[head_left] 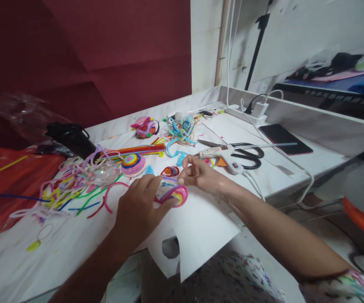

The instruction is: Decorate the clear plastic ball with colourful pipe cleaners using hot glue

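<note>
My left hand (141, 204) grips a small curved craft piece (179, 197), with pink, yellow and purple fuzzy pipe cleaners around a pale inner face. At its upper right edge, the fingers of my right hand (196, 174) are closed in a pinch; what lies exactly between the fingertips is hard to see. Beneath both hands is a white paper sheet (207, 227) with a cut-out hole, overhanging the table's front edge. Just beyond the held piece lies a small red, ringed pipe-cleaner piece (170, 171). A round, ringed pipe-cleaner disc (133, 164) sits farther left.
Black-handled scissors (248, 152) and a white glue gun (232, 162) with its cord lie at right, near a phone (286, 138). Loose pipe cleaners (71, 189) and a clear plastic ball (104, 172) spread across the left. A power strip (248, 113) stands behind.
</note>
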A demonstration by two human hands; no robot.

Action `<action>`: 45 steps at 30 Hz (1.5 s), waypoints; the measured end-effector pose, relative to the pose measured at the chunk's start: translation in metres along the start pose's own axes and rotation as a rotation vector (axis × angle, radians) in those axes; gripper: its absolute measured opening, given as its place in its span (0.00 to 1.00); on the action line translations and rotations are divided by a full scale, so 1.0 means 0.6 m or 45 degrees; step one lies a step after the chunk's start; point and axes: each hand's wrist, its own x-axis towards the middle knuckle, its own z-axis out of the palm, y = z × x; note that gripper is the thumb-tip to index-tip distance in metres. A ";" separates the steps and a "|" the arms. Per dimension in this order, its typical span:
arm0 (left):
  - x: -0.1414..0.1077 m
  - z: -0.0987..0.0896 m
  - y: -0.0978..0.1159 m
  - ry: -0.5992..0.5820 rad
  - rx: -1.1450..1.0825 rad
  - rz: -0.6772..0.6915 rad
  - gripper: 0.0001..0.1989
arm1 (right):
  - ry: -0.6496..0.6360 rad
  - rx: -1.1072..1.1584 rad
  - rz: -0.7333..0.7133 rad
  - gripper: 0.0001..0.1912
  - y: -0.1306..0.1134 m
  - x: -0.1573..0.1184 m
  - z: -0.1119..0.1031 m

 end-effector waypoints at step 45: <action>0.007 0.006 0.015 0.043 -0.160 -0.309 0.12 | 0.657 -0.954 -0.433 0.07 0.004 -0.082 -0.033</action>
